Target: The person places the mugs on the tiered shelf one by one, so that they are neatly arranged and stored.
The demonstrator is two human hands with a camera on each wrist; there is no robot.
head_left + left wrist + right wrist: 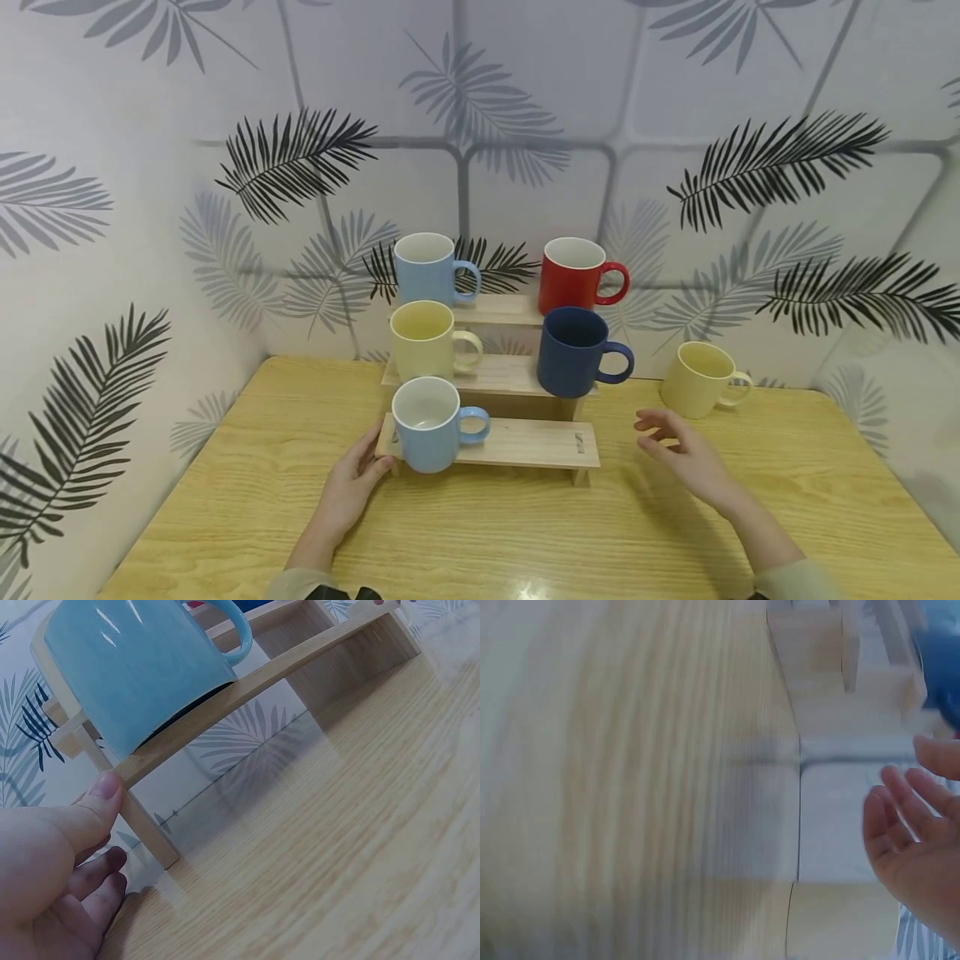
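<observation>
A three-tier wooden mug rack [525, 442] stands on the table. My left hand [351, 483] holds the left end of its lowest step; in the left wrist view the thumb [105, 787] presses the corner of the board below a light blue mug [142, 667]. That light blue mug [429, 433] sits upright at the left of the lowest step. To the right of the rack my right hand [686, 458] hovers with loosely bent fingers and nothing in them. Beyond its fingertips a pale yellow mug [697, 383] is on the table, handle to the right.
On the middle step are a yellow mug [422, 342] at left and a navy mug [572, 354] at right. The top step bears another light blue mug [424, 271] and a red mug [570, 279]. A leaf-patterned wall [525, 100] rises behind the table [480, 542].
</observation>
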